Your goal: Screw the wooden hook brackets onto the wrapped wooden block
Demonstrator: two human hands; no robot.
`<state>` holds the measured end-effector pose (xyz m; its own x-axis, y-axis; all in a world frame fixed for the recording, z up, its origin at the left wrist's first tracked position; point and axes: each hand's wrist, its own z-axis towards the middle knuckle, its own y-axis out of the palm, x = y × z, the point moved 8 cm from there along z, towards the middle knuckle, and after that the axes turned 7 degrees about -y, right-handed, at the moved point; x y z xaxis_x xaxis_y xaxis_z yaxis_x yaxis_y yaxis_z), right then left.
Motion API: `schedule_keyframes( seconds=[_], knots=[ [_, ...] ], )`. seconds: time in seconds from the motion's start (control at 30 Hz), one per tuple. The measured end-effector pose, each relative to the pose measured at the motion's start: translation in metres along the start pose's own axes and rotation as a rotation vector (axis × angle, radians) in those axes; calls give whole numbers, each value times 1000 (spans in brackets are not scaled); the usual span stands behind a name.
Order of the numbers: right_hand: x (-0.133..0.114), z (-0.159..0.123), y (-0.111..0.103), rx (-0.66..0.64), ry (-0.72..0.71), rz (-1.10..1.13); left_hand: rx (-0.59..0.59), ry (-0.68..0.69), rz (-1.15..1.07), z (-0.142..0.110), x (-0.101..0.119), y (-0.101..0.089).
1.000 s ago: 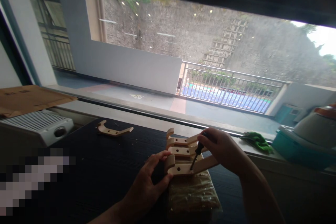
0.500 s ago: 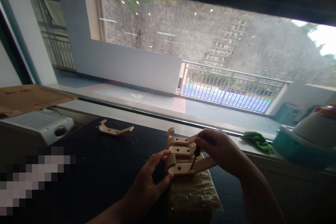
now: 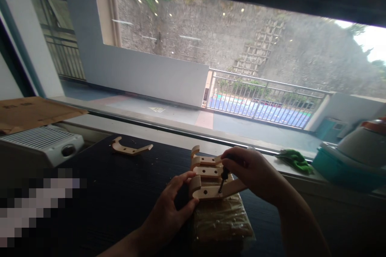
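My right hand [image 3: 251, 172] is closed around the dark handle of a screwdriver [image 3: 224, 176]. Its tip meets the right-hand hole of the nearest wooden hook [image 3: 212, 193], a pale curved piece with two holes. My left hand [image 3: 170, 204] grips the curled left end of that hook, thumb on the near side and fingers on the far side. Under it lies a block wrapped in clear, shiny plastic [image 3: 223, 221]. Behind are two similar hooks, a middle one [image 3: 208, 171] and a far one [image 3: 207, 160], their right ends partly covered by my right hand.
Another wooden hook [image 3: 129, 150] rests on the dark table [image 3: 120, 196], with small crumbs near it. A brown envelope [image 3: 39, 112] lies over a white appliance [image 3: 45, 144] at left. On the window ledge are a green cloth [image 3: 294, 160] and a teal container [image 3: 337, 168].
The view has shifted very slightly. Both hands keep their places, with the screwdriver still in the same hole; its handle and my right fingers have moved a little.
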<state>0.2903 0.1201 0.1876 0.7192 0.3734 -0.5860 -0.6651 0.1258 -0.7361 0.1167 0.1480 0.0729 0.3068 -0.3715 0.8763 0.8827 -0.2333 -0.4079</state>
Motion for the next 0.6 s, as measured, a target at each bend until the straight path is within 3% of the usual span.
schedule_keyframes(
  seconds=[0.27, 0.47, 0.6],
  knots=[
    [32, 3, -15, 147, 184, -248, 3, -18, 18, 1, -1, -1],
    [11, 3, 3, 38, 45, -90, -10, -23, 19, 1, -2, 0],
    [10, 4, 4, 35, 54, -122, -12, -21, 7, 0, -1, 0]
  ],
)
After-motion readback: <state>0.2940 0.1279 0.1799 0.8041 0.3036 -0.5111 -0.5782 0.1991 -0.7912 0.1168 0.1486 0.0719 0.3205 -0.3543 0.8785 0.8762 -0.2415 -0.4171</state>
